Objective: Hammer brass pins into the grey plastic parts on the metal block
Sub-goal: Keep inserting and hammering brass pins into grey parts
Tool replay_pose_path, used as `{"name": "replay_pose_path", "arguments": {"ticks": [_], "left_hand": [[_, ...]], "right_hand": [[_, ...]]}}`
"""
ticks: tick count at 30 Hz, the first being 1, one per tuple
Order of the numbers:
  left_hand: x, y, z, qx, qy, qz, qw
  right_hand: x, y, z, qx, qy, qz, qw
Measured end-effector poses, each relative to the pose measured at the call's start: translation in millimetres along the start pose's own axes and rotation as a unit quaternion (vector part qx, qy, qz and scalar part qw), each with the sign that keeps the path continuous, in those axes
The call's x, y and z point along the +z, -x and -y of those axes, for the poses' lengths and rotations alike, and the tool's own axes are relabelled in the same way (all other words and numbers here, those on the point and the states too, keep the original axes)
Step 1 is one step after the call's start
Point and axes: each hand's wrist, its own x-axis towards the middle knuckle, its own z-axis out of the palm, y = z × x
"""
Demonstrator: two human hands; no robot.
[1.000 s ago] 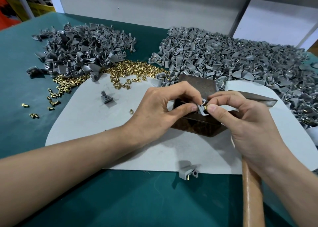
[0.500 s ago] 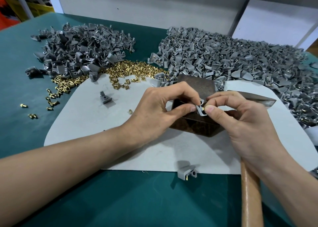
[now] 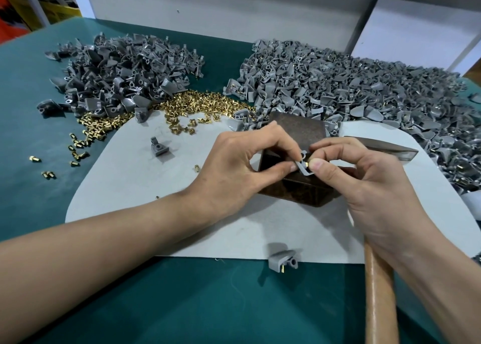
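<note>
Pinching a grey plastic part point(image 3: 302, 167) tight in left hand point(image 3: 234, 166) thumb and forefinger, right over the metal block point(image 3: 296, 130), ring end up and flat leg slanting down, while clamping a brass pin point(image 3: 307, 164) in right hand point(image 3: 369, 187) fingertips, long axis roughly left-right, nose pointing left at the ring. Underneath, pale mat point(image 3: 156, 195) on teal table point(image 3: 182, 304), white wall point(image 3: 234, 5) at the back, hammer point(image 3: 378, 291) tucked under the right palm, wooden handle running back this way. Further out, grey heap point(image 3: 117, 70) beyond-left of the fingers, bigger heap point(image 3: 364, 91) beyond-right, loose pins point(image 3: 203, 106) spilled between, hands hiding a good chunk of the block's top.
</note>
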Motion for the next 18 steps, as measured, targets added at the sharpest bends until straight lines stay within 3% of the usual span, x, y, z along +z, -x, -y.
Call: {"name": "replay_pose_path", "arguments": {"ticks": [7,18], "left_hand": [[-3.4,0.2,-6.1,0.054,-0.086,0.009,0.995],[-3.1,-1.1,-3.6,0.049,-0.088,0.017,0.995]], "right_hand": [[-0.7,0.7,4.3,0.009,-0.009,0.009,1.000],[-2.5,1.2,4.4,0.021,-0.021,0.019,0.999]]}}
